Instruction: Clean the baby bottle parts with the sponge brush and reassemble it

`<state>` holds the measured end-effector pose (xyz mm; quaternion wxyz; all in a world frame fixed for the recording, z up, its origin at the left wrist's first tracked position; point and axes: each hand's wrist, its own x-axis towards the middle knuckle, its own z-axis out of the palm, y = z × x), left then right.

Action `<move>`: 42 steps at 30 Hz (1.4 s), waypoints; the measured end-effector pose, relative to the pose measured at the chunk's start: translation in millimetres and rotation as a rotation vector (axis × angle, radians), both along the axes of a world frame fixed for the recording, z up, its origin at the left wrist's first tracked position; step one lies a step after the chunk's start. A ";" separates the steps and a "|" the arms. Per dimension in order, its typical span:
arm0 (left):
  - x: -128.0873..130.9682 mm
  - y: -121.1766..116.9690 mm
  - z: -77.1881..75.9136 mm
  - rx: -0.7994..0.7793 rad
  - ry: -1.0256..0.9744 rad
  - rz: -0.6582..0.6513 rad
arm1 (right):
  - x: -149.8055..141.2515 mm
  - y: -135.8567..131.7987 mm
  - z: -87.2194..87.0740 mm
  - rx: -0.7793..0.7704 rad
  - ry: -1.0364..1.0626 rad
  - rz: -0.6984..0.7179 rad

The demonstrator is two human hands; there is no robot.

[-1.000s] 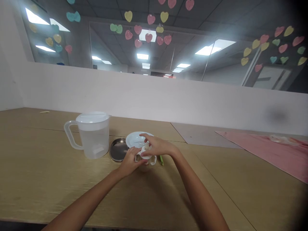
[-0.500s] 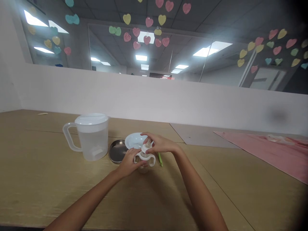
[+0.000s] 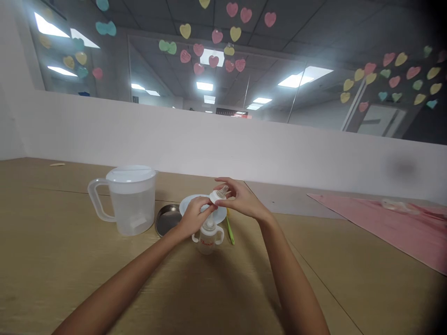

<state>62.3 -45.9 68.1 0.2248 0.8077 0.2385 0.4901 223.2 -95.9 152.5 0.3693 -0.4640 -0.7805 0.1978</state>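
Note:
My right hand [image 3: 243,198] grips a white collar with a clear baby bottle nipple [image 3: 219,194], tilted to the right. On the collar's left edge, the fingertips and thumb of my left hand [image 3: 195,215] are pressed together, apparently pinching it too. Below both hands the baby bottle [image 3: 207,241] stands upright on the table, its two white side handles in place and red print on its front. A pale piece rises from its neck, partly behind my left thumb.
A lidded plastic pitcher [image 3: 134,209] of clear liquid stands at left. Behind my hands are a round metal dish [image 3: 164,225], a white bowl [image 3: 220,216] and a green-handled brush or utensil [image 3: 230,231]. A pink cloth [image 3: 391,228] lies at right, before the wall.
The nipple and its collar have come off the bottle and moved up and to the right. My left hand has left the bottle's handle for the collar; the bottle now stands alone.

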 end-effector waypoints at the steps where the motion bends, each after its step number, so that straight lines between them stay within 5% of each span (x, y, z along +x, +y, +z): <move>1: 0.7 2.8 2.0 -0.021 -0.005 -0.005 | 0.1 0.8 -0.3 0.012 0.024 -0.021; 14: 0.6 67.8 -12.6 -0.090 0.083 0.064 | 19.0 19.0 -7.6 0.067 0.207 -0.143; 22: 3.2 75.5 -33.4 -0.002 0.378 0.111 | 11.2 23.6 -12.2 0.027 0.173 -0.189; 30: 3.7 79.3 -53.1 -0.118 0.497 0.049 | 3.5 31.2 -23.1 -0.007 0.095 -0.185; 35: -0.2 77.4 -41.8 -0.122 0.487 0.046 | 3.6 39.8 -32.6 -0.036 0.063 -0.166; 42: -16.1 57.7 8.5 -0.078 0.313 -0.071 | -2.6 44.3 -40.1 0.004 0.099 -0.134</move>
